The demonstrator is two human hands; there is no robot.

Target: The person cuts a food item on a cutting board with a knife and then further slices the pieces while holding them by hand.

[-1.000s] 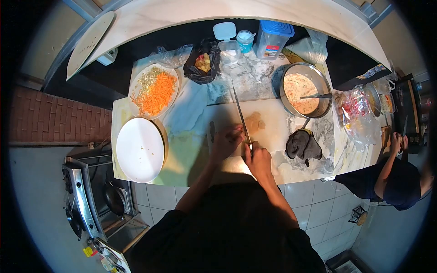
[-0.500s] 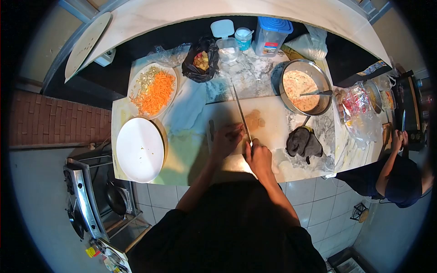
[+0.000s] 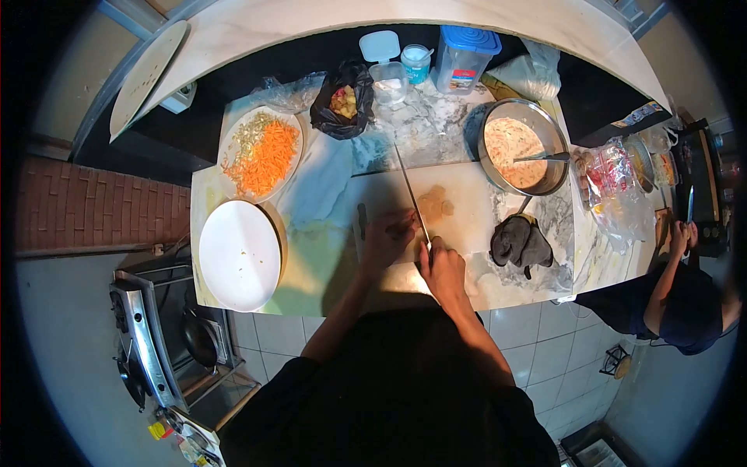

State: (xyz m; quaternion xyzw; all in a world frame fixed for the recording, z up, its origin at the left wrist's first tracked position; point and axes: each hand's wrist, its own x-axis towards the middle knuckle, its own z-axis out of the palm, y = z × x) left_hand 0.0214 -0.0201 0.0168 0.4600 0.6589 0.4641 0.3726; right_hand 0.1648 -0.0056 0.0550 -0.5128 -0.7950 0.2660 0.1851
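My right hand is wrapped round the handle of a long kitchen knife. Its blade points away from me over a white cutting board. Left of the blade, my left hand is closed with fingertips curled close to the knife. Whatever those fingers press on is in shadow and I cannot make it out. Just right of the blade lie several thin, pale brown slices on the board.
Left are a plate of shredded carrot and a white plate. A black bag of scraps sits behind. Right are a steel bowl of batter with a spoon and a dark cloth. Another person's hands hold a knife far right.
Very little differs. The knife and both hands keep nearly the same place, and the whole view has shifted slightly.
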